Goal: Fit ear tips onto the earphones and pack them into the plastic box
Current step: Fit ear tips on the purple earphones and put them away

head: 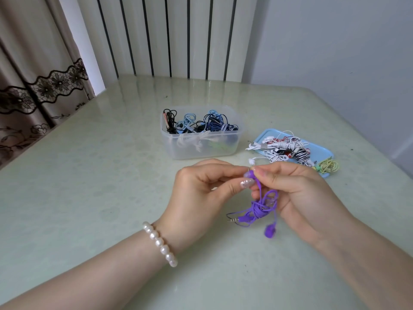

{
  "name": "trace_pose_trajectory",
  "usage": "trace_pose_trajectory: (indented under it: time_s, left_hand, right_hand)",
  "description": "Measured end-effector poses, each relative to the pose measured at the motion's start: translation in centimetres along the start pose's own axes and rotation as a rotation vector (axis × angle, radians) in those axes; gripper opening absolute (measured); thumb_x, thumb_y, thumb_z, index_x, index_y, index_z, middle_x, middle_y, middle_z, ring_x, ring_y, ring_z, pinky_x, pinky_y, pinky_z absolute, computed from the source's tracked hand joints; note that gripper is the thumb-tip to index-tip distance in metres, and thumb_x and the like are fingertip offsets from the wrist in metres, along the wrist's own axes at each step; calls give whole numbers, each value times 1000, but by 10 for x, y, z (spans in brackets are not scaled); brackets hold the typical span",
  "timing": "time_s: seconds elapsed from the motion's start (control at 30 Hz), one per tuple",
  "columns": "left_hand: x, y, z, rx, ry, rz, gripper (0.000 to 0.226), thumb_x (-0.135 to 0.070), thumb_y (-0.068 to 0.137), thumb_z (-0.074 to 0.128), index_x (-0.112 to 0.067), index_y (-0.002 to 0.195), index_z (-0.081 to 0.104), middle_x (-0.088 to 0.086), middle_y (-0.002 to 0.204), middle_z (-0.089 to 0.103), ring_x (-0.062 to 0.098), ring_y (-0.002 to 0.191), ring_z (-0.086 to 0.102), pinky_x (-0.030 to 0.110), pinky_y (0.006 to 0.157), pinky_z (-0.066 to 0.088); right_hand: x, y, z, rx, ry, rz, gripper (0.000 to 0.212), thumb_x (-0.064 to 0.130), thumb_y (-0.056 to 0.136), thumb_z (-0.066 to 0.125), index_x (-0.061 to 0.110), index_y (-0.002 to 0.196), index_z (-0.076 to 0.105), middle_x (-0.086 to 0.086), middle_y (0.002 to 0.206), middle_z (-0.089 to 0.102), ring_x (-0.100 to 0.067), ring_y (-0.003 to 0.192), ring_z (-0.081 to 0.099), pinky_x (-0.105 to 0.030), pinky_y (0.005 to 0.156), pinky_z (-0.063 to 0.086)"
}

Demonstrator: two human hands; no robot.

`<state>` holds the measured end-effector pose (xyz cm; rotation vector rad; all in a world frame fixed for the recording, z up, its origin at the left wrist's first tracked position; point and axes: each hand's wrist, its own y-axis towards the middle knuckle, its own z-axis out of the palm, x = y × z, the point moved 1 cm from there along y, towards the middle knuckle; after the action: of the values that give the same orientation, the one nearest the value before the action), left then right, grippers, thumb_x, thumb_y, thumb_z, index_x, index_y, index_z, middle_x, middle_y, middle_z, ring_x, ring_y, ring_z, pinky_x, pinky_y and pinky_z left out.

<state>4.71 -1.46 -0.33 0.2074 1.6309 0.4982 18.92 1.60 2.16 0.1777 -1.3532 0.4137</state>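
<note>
Fingers (247,182) of both hands around purple earbud (252,174) — cable bundle (259,209) below.

Table (89,175) holds a plastic box (201,151) at centre back, with bundled earphones (201,124) in it. Right of the box, a tray (326,151) with a pile of earphones (288,148) on it. In front of both, left hand (201,186) and right hand (297,189) meet above the table, a coiled earphone set (259,209) between them.

A lace-trimmed curtain (38,86) hangs beside the table (89,175).
</note>
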Motion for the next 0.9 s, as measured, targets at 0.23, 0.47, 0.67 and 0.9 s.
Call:
trace_pose_trajectory:
  time_s: [0.23, 0.47, 0.67, 0.9]
  left_hand:
    - [0, 4, 3, -6, -190, -270, 21, -13, 59, 70, -4, 78, 72, 14, 80, 73, 26, 77, 67, 47, 81, 53]
    - [4, 5, 1, -72, -341, -461, 11, -6, 57, 69, -2, 68, 70, 11, 68, 70, 20, 66, 64, 23, 65, 55]
    - [2, 13, -8, -159, -444, -554, 16, 9, 70, 63, -5, 65, 68, 6, 63, 69, 11, 57, 64, 15, 54, 50]
    - [-3, 8, -1, -115, -503, -538, 15, 3, 53, 67, -1, 68, 69, 12, 64, 68, 22, 57, 67, 22, 56, 55]
  right_hand:
    - [-3, 2, 3, 30, 13, 64, 8, 11, 62, 60, 4, 63, 63, -7, 54, 63, -13, 42, 56, -20, 44, 48]
    - [-9, 7, 0, 35, -40, 63, 22, 25, 63, 63, 10, 78, 68, -9, 68, 68, -16, 56, 62, -24, 56, 52]
    - [-4, 6, -6, 165, -364, -35, 49, 28, 59, 76, 22, 105, 59, -1, 86, 70, -12, 80, 65, -28, 73, 47]
    - [-20, 5, 7, 198, -560, -73, 25, 4, 69, 77, 14, 83, 59, -2, 63, 64, -7, 51, 51, -19, 51, 41]
